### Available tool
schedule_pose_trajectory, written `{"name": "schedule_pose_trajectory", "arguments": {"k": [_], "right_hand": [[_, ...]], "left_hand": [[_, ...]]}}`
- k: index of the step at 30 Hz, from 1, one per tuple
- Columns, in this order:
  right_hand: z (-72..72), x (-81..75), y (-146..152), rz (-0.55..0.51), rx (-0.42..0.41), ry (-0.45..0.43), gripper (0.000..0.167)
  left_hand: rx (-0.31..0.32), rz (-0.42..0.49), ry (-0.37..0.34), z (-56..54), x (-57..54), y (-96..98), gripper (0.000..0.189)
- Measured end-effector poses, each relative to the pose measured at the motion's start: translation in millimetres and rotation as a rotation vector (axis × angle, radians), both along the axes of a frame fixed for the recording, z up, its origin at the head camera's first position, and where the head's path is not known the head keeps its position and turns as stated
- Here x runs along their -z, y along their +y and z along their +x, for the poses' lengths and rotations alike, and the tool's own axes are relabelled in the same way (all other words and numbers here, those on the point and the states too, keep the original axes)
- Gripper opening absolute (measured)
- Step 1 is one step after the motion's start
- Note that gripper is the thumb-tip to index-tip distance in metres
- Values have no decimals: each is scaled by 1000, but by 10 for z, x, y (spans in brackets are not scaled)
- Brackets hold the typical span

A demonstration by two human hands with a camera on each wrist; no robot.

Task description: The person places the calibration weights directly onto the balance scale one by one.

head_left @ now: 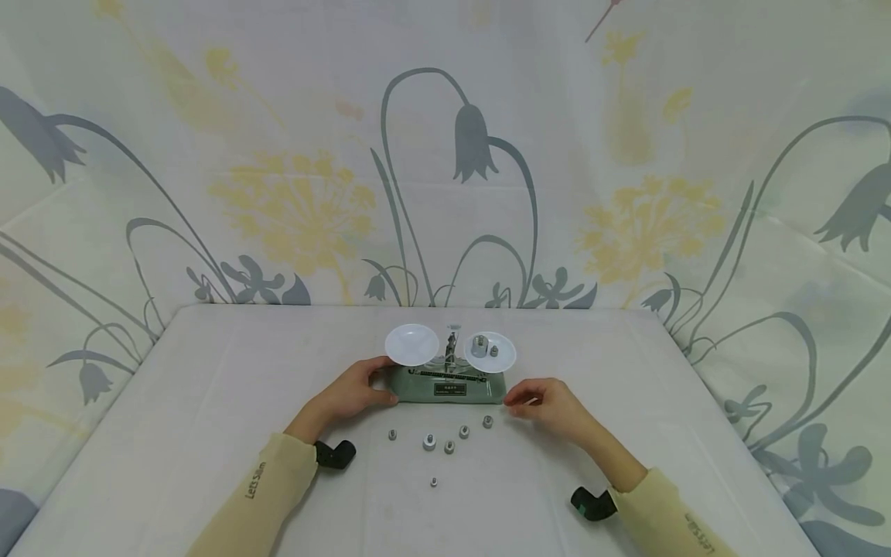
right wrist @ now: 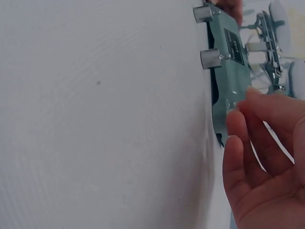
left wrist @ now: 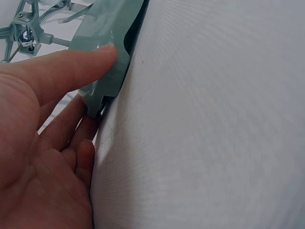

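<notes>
Balance scale (head_left: 448, 389): on the table (head_left: 334, 510), two weights (head_left: 479, 346) in right pan (head_left: 508, 358).
Left hand (head_left: 353, 389): clamped on its left end.
Right hand (head_left: 554, 408): fingers bent beside right end; cannot tell if gripping.
Loose weights (head_left: 429, 443): six, in front.

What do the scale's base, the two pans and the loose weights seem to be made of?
Base: probably metal with glossy green paint; its surface catches bright highlights.
Pans: likely plastic, plain smooth white, though enamelled metal can't be ruled out.
Loose weights: apparently metal, silvery, with shiny sides and knobs.
</notes>
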State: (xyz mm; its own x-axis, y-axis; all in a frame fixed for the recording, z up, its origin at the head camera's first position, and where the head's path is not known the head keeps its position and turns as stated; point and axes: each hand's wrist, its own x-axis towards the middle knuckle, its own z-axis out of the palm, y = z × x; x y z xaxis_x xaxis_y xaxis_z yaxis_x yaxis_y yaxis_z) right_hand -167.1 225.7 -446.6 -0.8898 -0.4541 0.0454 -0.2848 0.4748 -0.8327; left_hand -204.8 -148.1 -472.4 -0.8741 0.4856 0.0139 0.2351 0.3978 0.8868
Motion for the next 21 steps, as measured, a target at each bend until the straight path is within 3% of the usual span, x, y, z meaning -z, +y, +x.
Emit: {"name": "schedule_pose_trajectory", "arguments": {"k": [4, 21], "right_hand": [[-6, 85, -21, -11, -13, 16, 12], [49, 141, -154, 21, -47, -13, 16]], "left_hand": [[1, -3, -3, -1, -3, 4, 67], [-5, -6, -3, 6, -17, 7, 68]]}}
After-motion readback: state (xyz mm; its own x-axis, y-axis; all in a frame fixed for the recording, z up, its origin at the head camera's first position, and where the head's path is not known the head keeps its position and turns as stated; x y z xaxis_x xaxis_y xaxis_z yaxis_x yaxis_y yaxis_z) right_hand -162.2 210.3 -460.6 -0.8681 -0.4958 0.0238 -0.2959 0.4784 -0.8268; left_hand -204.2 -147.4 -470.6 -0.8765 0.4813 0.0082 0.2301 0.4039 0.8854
